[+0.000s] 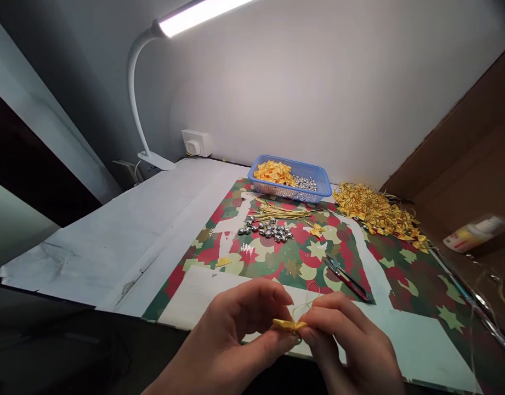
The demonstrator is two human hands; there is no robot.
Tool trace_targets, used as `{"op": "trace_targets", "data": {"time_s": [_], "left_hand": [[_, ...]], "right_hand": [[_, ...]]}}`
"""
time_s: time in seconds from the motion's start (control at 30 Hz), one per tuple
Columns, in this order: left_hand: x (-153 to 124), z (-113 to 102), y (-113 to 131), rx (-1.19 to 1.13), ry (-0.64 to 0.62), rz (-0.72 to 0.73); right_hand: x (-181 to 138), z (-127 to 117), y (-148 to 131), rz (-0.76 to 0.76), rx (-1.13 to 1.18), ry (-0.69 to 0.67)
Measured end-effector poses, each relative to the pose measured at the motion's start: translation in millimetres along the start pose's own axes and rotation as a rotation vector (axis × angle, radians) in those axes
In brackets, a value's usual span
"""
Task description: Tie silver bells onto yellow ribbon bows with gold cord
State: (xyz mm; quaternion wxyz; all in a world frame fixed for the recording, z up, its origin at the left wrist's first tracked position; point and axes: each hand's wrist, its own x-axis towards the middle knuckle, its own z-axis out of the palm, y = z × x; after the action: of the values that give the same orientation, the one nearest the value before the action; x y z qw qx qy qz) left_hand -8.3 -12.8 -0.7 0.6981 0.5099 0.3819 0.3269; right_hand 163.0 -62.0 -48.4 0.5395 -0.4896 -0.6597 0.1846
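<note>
Both hands meet low in the middle, over the table's near edge, at a small yellow ribbon bow [291, 325]. My left hand [248, 323] has its thumb against the bow's left and lower side, its fingers curved above. My right hand [346, 334] pinches the bow's right end. A thin gold cord [295, 311] rises from the bow in a loop, and a small silver bell [297, 339] shows partly beneath it. Beyond lie loose silver bells [272, 230], a bundle of gold cords [283, 212], another yellow bow [317, 230] and red-handled thread snips [347, 278].
A blue basket [289, 193] holds yellow bows and silver beads at the back. Right of it is a heap of corded bows [375, 211]. A bottle [474, 235] lies beside cardboard [470, 131] at right. A clamp lamp [132, 93] stands at the back left.
</note>
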Motion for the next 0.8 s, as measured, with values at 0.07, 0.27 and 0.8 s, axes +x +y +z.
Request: {"op": "trace_targets", "data": {"time_s": [0.07,0.27,0.8], "left_hand": [[1,1,0,-0.01,-0.028,-0.004],[4,7,-1,0.056,0.012,0.026],[7,5,-19,-0.32,-0.086,0.012]], "right_hand": [[0,4,-2,0.021,0.004,0.037],[1,13,-7,0.098,0.04,0.115],[2,12,-13,0.174,0.049,0.141]]}}
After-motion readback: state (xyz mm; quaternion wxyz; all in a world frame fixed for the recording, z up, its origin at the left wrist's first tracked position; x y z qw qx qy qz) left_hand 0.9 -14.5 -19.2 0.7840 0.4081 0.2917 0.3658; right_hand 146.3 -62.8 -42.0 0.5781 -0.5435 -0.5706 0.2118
